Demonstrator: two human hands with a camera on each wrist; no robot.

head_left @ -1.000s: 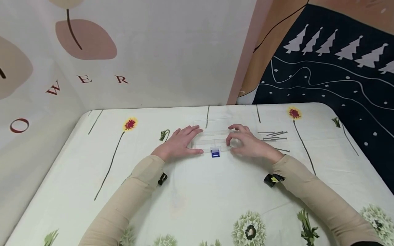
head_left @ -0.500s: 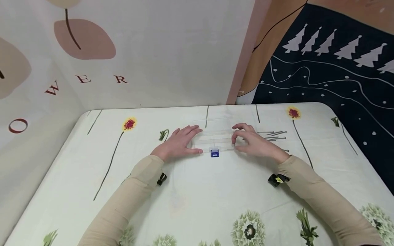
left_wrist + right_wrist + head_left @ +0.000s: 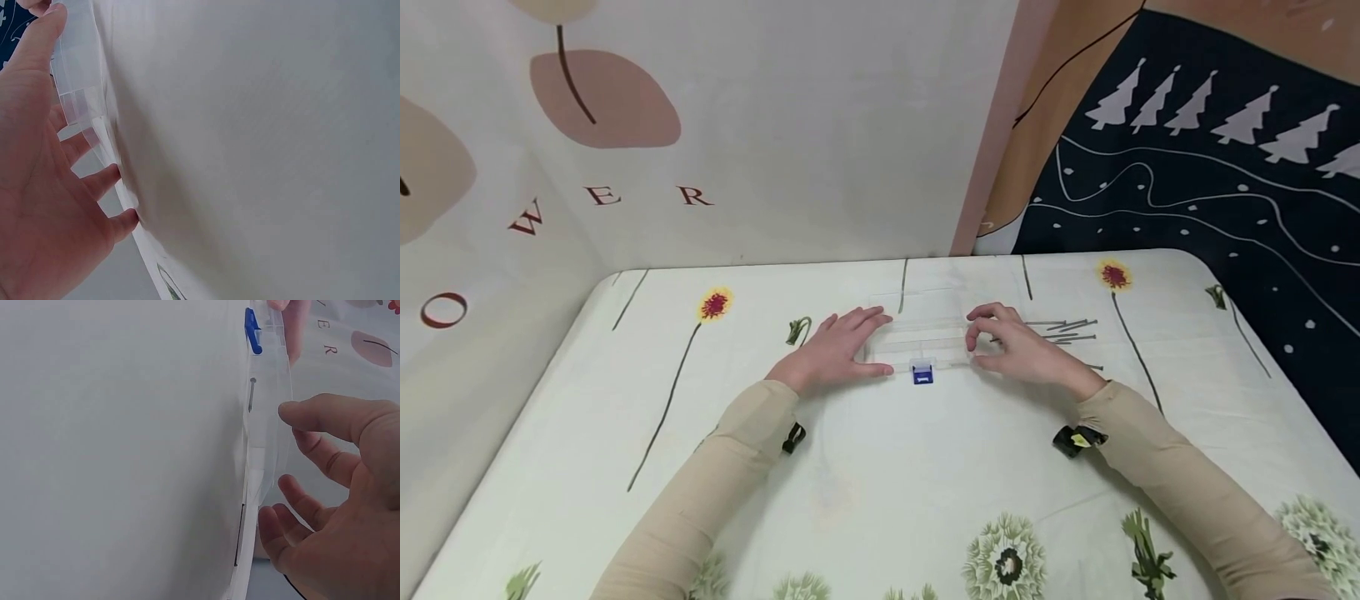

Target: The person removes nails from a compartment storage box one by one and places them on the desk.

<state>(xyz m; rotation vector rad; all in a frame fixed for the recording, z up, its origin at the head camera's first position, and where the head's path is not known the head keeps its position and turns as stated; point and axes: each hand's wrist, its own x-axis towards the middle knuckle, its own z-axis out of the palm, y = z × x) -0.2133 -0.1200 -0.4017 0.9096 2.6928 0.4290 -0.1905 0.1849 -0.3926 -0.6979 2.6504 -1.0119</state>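
Note:
A clear plastic box (image 3: pixel 942 332) with a blue latch (image 3: pixel 922 375) on its front side lies in the middle of the table. My left hand (image 3: pixel 831 354) rests at its left end, fingers spread and straight, thumb along the front. In the left wrist view the thumb touches the box and two fingertips meet the table. My right hand (image 3: pixel 1018 346) is at the right end, fingers loosely bent; I see nothing between thumb and index finger. In the right wrist view the thumb tip overlaps the box edge; contact is unclear. A nail (image 3: pixel 252 395) shows at the front of the box.
Several loose nails (image 3: pixel 1072 327) lie right of the box, partly behind my right hand. A white flower-printed cloth (image 3: pixel 880 467) covers the table. A pale printed wall hanging (image 3: pixel 820 142) rises behind the table, with a dark tree-printed cloth (image 3: pixel 1195 192) at the right.
My right hand has shifted slightly right, from over the box's right part to its end, and has stayed there since. Left hand and box keep their places.

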